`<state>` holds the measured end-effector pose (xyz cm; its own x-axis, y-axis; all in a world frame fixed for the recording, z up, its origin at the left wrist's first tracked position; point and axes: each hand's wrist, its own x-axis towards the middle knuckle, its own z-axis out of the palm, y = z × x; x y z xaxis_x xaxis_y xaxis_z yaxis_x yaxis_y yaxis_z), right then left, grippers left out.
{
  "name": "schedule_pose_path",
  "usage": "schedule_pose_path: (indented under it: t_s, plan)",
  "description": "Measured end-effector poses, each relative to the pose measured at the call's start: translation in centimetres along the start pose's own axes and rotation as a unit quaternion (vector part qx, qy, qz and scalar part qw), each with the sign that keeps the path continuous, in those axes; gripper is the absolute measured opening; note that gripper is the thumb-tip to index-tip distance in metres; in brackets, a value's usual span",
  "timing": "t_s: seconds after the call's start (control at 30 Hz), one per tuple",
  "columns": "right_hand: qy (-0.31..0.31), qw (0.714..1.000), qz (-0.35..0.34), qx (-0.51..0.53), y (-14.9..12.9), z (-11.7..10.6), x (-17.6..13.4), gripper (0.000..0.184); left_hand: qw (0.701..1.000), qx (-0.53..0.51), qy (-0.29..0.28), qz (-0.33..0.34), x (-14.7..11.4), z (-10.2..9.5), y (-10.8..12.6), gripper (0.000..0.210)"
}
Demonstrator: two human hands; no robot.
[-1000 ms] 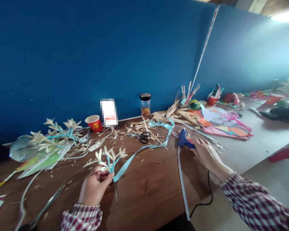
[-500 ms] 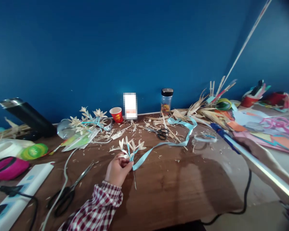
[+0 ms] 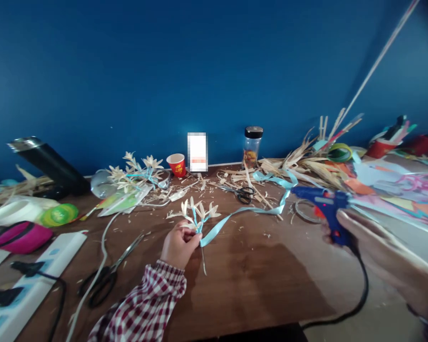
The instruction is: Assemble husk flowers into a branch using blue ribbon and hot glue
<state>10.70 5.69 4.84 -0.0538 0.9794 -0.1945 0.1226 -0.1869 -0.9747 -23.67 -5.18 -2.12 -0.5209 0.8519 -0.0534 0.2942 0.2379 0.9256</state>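
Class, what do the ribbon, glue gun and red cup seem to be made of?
Ribbon: probably glossy fabric, satin perhaps; it twists and catches light.
Glue gun: apparently moulded hard plastic, with an even blue shell.
Red cup: likely smooth paper, printed outside and pale inside.

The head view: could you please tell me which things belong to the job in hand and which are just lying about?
In use: flower sprig (left hand), blue ribbon, glue gun (right hand).
Seemingly lying about: red cup, lidded jar, black flask.
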Motion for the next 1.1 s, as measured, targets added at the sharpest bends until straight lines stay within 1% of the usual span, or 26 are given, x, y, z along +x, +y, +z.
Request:
schedule_pose_path:
  t_s: [0.07, 0.13, 0.17, 0.23, 0.3, 0.37, 0.47, 0.53, 0.6, 0.67, 0.73, 0.9, 0.97, 1.03, 1.1]
  plan:
    - [-0.106, 0.991, 0.075, 0.041, 0.3, 2.2, -1.8, 0.031, 1.0, -0.011, 0.006, 0.001, 0.0, 0.1, -0.2, 0.016]
    - [-0.215, 0.969, 0.111, 0.048, 0.4, 4.5, -3.3, 0.035, 1.0, -0.018, 0.008, -0.004, 0.0, 0.2, -0.4, 0.022]
    - [-0.268, 0.956, 0.111, 0.035, 0.4, 5.7, -3.8, 0.037, 1.0, -0.019, 0.008, -0.009, 0.0, 0.2, -0.5, 0.025]
    - [-0.348, 0.935, 0.063, -0.019, 0.4, 7.8, -4.3, 0.039, 1.0, -0.017, 0.014, -0.019, 0.0, 0.3, -0.5, 0.031]
    - [-0.395, 0.914, -0.001, -0.095, 0.6, 9.4, -4.2, 0.039, 0.999, -0.009, 0.025, -0.027, -0.1, 0.4, -0.4, 0.035]
    - [-0.401, 0.901, -0.051, -0.159, 1.1, 10.6, -3.7, 0.037, 0.999, 0.0, 0.031, -0.028, -0.2, 0.3, -0.3, 0.036]
    - [-0.385, 0.895, -0.093, -0.204, 2.2, 11.5, -3.0, 0.035, 0.999, 0.007, 0.028, -0.025, -0.3, 0.2, -0.3, 0.031]
    - [-0.382, 0.891, -0.1, -0.224, 2.8, 11.8, -2.7, 0.035, 0.999, 0.014, 0.027, -0.02, -0.3, 0.2, -0.5, 0.029]
    - [-0.379, 0.889, -0.092, -0.24, 3.1, 12.0, -2.7, 0.037, 0.999, 0.022, 0.027, -0.017, -0.2, 0.3, -0.7, 0.031]
    - [-0.378, 0.886, -0.082, -0.256, 3.1, 12.3, -2.8, 0.04, 0.999, 0.028, 0.026, -0.021, -0.1, 0.3, -0.8, 0.034]
    - [-0.375, 0.881, -0.086, -0.276, 2.9, 12.6, -2.8, 0.039, 0.999, 0.03, 0.024, -0.03, -0.1, 0.3, -0.7, 0.034]
    - [-0.347, 0.872, -0.178, -0.294, 2.1, 13.1, -2.9, 0.034, 0.999, 0.026, 0.033, -0.03, -0.2, 0.2, -0.4, 0.037]
    - [-0.36, 0.868, -0.177, -0.295, 1.9, 13.2, -2.9, 0.033, 0.999, 0.03, 0.031, -0.025, -0.3, 0.1, -0.3, 0.038]
    - [-0.382, 0.859, -0.15, -0.305, 1.6, 13.2, -2.9, 0.032, 0.999, 0.037, 0.032, -0.017, -0.3, 0.0, -0.2, 0.037]
    - [-0.391, 0.861, -0.117, -0.304, 1.5, 13.2, -2.9, 0.03, 0.998, 0.051, 0.041, -0.005, -0.4, -0.1, -0.2, 0.035]
